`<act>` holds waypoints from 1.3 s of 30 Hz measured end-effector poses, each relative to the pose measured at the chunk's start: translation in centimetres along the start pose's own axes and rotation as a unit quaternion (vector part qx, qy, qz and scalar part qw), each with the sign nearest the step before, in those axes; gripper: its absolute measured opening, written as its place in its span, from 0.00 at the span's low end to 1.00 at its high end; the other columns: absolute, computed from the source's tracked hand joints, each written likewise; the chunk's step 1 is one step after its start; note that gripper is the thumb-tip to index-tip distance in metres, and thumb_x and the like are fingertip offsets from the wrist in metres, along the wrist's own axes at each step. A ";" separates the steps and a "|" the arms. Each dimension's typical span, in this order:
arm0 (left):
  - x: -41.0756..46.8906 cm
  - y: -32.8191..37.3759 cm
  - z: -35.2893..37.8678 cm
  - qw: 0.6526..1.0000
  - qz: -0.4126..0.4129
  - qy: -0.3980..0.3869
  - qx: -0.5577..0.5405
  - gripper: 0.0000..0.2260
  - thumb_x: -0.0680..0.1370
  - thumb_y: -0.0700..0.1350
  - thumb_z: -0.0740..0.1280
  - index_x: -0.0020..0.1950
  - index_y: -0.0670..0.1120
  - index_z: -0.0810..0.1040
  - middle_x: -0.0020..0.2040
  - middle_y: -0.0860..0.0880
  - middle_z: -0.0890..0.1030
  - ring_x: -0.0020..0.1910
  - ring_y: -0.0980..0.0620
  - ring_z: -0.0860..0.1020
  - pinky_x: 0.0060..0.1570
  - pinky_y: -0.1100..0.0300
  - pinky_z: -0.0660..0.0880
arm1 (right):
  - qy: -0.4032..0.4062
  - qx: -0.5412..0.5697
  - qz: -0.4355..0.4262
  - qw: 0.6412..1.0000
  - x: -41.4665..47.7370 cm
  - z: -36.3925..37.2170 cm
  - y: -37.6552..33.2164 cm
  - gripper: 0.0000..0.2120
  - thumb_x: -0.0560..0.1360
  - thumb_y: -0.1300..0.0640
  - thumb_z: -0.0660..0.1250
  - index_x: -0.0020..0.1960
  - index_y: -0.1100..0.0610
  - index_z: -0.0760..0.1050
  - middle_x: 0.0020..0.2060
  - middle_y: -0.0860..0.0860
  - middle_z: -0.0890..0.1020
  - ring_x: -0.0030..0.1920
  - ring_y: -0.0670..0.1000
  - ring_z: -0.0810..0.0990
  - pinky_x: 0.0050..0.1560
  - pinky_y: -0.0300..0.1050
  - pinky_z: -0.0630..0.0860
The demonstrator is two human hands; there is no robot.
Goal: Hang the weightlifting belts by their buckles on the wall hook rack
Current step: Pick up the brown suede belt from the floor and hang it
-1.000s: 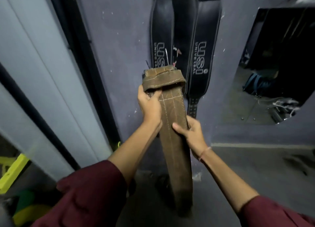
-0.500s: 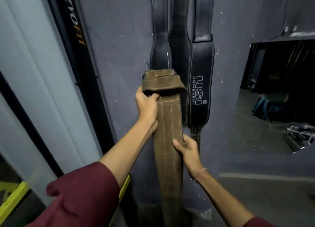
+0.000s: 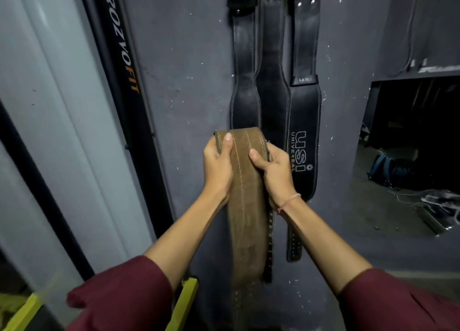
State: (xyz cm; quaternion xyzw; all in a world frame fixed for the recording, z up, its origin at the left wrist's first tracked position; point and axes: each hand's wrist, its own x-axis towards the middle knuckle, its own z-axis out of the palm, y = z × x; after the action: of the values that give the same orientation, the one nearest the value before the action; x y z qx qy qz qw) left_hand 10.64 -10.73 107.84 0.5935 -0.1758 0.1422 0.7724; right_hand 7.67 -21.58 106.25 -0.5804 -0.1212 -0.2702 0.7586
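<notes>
Against the grey wall [image 3: 189,86], at about chest height, the brown belt [image 3: 245,206] is held up lengthwise with both hands gripping its upper end. Left hand [image 3: 217,167] wraps the belt's left edge, thumb laid over the front face near the top fold; right hand [image 3: 275,171] clasps the right edge at nearly the same height, thumb pressed onto the stitched face. Both are closed firmly on the belt. Its long tail hangs straight down between the forearms and runs out of sight past the maroon sleeves [image 3: 119,296] at the bottom edge of the view.

The buckle cannot be made out; only a small glint shows at the belt's top right corner, so it probably sits behind the folded end, facing the wall. A grip on both edges near the top seems meant to keep the stiff leather from twisting and to steer the buckle end upward.

Just behind and above hang three black belts [image 3: 302,136], side by side and flat to the wall, the rightmost printed with white lettering; their upper ends reach the top edge of the frame, where the hook rack itself is out of view. The brown belt's top overlaps the lower part of the leftmost and middle ones. Judging from this, the belt has yet to be raised well higher before its buckle can catch a hook, and a free hook must be found beside those already used.
</notes>
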 end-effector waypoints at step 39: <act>-9.2 -11.7 -3.6 0.988 -0.063 -0.116 0.085 0.10 0.79 0.50 0.68 0.58 0.49 0.81 0.53 0.52 0.87 0.54 0.52 0.85 0.56 0.50 0.81 | 0.141 -0.021 0.038 0.989 4.8 0.1 -2.5 0.03 0.76 0.63 0.68 0.47 0.63 0.80 0.45 0.61 0.84 0.46 0.59 0.83 0.52 0.60 0.81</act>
State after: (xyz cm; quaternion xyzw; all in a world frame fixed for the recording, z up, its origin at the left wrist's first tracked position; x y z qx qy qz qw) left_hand 7.78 -10.31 92.80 0.6796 -0.2138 0.0384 0.7007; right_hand 10.29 -23.26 110.67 -0.5564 0.0144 -0.3226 0.7656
